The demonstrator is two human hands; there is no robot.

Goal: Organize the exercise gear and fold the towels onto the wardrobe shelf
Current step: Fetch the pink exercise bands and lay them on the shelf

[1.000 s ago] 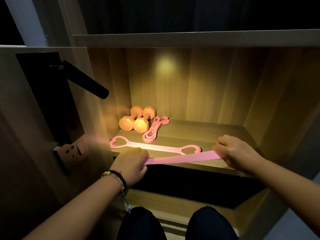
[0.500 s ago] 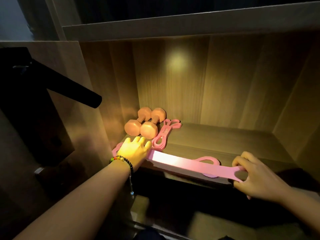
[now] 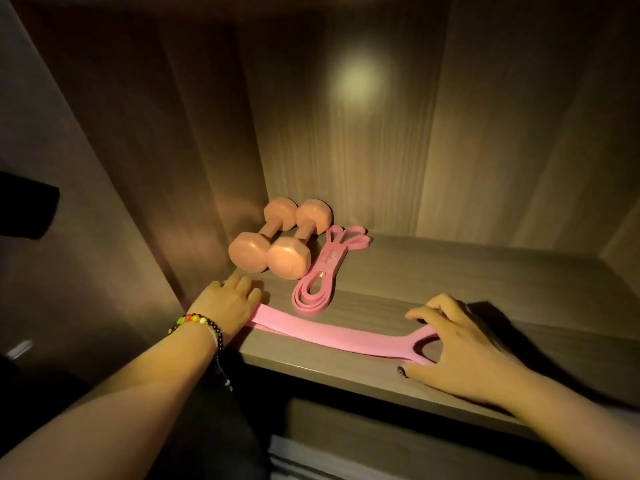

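Pinching pink handled stretch band point(image 3: 332, 336) at lower centre: right hand point(image 3: 460, 351) fingers curled round its handle loop, left hand point(image 3: 227, 303) flat on other end. Could spring off wardrobe shelf point(image 3: 485, 282) edge, or nudge dumbbells point(image 3: 277, 244) just above.

1. A wooden wardrobe shelf point(image 3: 467, 278) spans the lower middle and right of the frame.
2. Two pink dumbbells point(image 3: 277, 244) lie side by side at centre-left, near the back corner.
3. A coiled pink loop band point(image 3: 320, 278) lies just right of them.
4. A flat pink stretch band point(image 3: 332, 334) runs along the front edge, below centre.
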